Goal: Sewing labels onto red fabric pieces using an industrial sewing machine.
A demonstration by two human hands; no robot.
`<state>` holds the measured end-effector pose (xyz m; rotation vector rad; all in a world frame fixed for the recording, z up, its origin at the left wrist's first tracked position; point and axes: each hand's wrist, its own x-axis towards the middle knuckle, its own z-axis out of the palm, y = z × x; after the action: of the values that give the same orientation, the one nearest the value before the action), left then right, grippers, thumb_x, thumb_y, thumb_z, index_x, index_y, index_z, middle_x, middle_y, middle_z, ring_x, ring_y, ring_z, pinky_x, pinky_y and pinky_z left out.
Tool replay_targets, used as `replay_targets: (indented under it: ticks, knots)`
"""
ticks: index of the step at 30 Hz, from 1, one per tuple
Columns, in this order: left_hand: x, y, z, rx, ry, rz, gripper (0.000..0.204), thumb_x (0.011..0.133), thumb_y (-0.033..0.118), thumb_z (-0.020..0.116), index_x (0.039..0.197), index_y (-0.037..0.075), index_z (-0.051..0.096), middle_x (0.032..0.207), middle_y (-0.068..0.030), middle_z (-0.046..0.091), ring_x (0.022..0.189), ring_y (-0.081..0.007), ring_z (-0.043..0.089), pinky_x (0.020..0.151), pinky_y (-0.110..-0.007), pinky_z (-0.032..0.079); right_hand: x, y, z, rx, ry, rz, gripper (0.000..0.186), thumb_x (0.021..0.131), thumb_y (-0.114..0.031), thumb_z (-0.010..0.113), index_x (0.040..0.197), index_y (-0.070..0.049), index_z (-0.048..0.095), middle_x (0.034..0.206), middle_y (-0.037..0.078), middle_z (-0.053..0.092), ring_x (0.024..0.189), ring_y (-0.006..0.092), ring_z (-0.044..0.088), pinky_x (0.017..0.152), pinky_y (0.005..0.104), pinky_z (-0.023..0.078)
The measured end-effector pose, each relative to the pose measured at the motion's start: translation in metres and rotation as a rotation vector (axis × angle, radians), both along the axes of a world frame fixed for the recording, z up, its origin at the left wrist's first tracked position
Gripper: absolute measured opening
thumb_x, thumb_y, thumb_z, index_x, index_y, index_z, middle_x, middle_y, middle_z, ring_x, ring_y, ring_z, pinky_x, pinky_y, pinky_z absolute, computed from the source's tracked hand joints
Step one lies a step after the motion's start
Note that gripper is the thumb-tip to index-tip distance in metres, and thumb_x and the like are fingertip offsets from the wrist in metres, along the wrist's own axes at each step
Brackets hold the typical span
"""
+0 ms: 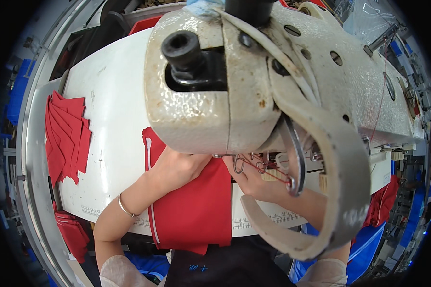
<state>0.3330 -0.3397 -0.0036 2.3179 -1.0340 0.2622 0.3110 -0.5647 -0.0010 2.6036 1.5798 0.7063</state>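
A red fabric piece (pixel 191 215) with a white strip along its left edge lies under the sewing machine head (pixel 191 119) and hangs over the table's front edge. My left hand (pixel 179 168) is closed on its upper part, fingers curled and the tips hidden beneath the head. A bracelet circles that wrist. My right hand (pixel 251 181) is by the fabric's right edge, close to the needle area. Thread guides and a metal lever (pixel 294 158) cover part of it, and its fingertips are hidden. Red thread runs through the guides.
A fanned stack of red fabric pieces (pixel 69 138) lies on the white table (pixel 115 95) at left. More red pieces (pixel 72 232) hang below it. A curved beige guard (pixel 345 191) arches over my right forearm. Red cloth (pixel 384 203) hangs at right.
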Motion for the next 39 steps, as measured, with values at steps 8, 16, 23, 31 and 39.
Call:
replay_targets:
  ticks: [8,16,23,31,39]
  knots:
    - [0.003,-0.003,0.002,-0.003,-0.051,-0.013,0.012,0.069,-0.004,0.064,0.081,-0.003,0.062,0.087,-0.0136,0.059,0.08,-0.0325,0.058,0.07,-0.043,0.048,-0.002,0.001,0.002,0.02,0.059,-0.016,0.047,0.066,-0.02,0.061,0.113,-0.018,0.064,0.114,0.001,0.063,0.105,0.0188,0.06,0.092,0.0398,0.045]
    - [0.008,0.0,0.002,0.035,-0.1,-0.052,0.012,0.073,0.002,0.066,0.083,-0.001,0.062,0.081,-0.0112,0.059,0.076,-0.0286,0.057,0.069,-0.039,0.049,-0.006,0.004,-0.009,0.154,0.094,-0.056,0.04,0.065,-0.013,0.061,0.103,-0.002,0.064,0.098,0.007,0.063,0.084,0.0177,0.062,0.076,0.0361,0.048]
    - [-0.101,0.01,0.041,0.102,0.186,-0.052,0.072,0.065,0.047,0.076,0.113,-0.002,0.056,0.115,-0.0163,0.053,0.106,-0.0344,0.05,0.09,-0.043,0.043,-0.103,-0.002,-0.001,0.255,0.307,0.244,0.041,0.067,-0.009,0.058,0.103,0.009,0.062,0.092,0.01,0.059,0.074,0.0167,0.057,0.06,0.0239,0.047]
    - [-0.174,0.005,0.047,-0.009,-0.394,-0.029,0.024,0.068,0.01,0.071,0.089,-0.001,0.067,0.086,-0.0095,0.065,0.075,-0.0219,0.06,0.062,-0.028,0.052,-0.112,0.013,0.024,0.583,0.404,0.257,0.039,0.063,-0.005,0.062,0.101,0.005,0.065,0.088,0.006,0.056,0.068,0.0138,0.054,0.054,0.0233,0.046]
    - [-0.178,0.006,0.057,0.008,-0.513,0.063,0.023,0.061,0.008,0.066,0.082,0.0,0.069,0.077,-0.0091,0.066,0.068,-0.0181,0.061,0.062,-0.026,0.052,-0.109,0.017,0.035,0.681,0.35,0.289,0.039,0.061,-0.005,0.062,0.099,0.007,0.066,0.084,0.007,0.057,0.065,0.0147,0.055,0.054,0.0243,0.047]
